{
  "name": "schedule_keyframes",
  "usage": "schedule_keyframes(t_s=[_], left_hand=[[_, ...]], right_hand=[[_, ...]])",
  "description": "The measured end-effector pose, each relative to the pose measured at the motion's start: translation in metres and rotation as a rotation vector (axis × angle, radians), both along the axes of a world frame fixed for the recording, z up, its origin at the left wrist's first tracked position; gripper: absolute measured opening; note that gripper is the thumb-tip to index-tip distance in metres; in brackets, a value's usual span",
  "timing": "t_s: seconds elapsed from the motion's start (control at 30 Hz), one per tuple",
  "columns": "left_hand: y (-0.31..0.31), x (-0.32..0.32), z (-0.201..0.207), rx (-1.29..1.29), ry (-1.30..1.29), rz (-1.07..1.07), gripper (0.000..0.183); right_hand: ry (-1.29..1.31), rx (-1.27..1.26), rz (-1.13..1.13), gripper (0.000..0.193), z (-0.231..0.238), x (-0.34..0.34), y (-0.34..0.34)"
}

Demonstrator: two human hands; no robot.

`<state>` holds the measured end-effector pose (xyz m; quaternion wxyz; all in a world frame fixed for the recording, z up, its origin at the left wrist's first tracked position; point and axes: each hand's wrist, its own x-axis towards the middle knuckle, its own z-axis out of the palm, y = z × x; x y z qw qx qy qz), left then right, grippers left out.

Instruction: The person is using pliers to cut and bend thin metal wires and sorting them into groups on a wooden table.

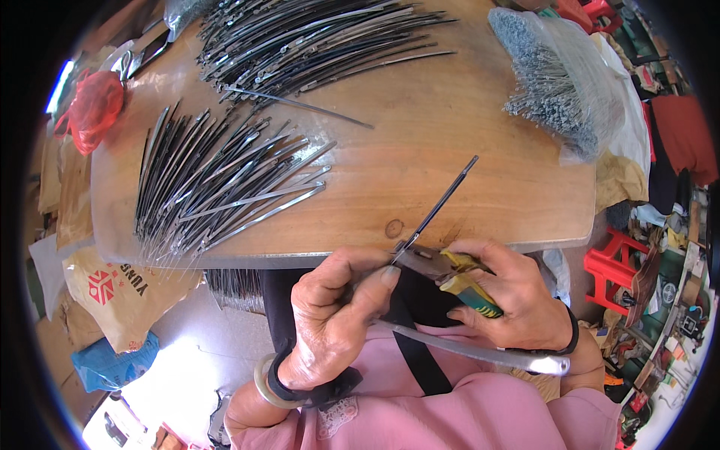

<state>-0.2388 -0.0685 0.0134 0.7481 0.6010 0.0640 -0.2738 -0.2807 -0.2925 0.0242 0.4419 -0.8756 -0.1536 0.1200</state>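
My left hand (330,315) pinches a narrow dark metal strip (442,199) between thumb and fingertips, over the table's near edge. The strip slants up to the right. A wider grey strip (480,347) with a hole at its end runs from under the same hand to the lower right; whether the two are joined is hidden. My right hand (517,296) is closed around pliers (471,294) with yellow and green handles. The jaws of the pliers meet the near end of the dark strip, close to my left thumb.
On the wooden table (420,157) lie a large pile of dark metal strips (300,45) and a smaller pile (225,187). A plastic bag of thin wire pieces (555,82) sits far right. A red bag (94,109) hangs left; a red stool (611,270) stands right.
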Motion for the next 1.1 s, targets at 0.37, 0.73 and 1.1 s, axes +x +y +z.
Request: schedule_keyframes(t_s=[0.37,0.73,1.1], left_hand=[[0.017,0.024,0.008,0.177,-0.027,0.07,0.008],[0.119,0.095,0.006,1.404,-1.037,-0.145,0.027],[0.073,0.154,0.035,1.074,-1.259,-0.262,0.008]], right_hand=[[-0.168,-0.032,0.167,0.032,-0.01,0.03,0.02],[-0.699,-0.944,0.082,0.031,0.022,0.149,-0.073],[-0.99,-0.864,-0.042,0.029,0.075,0.131,-0.043]])
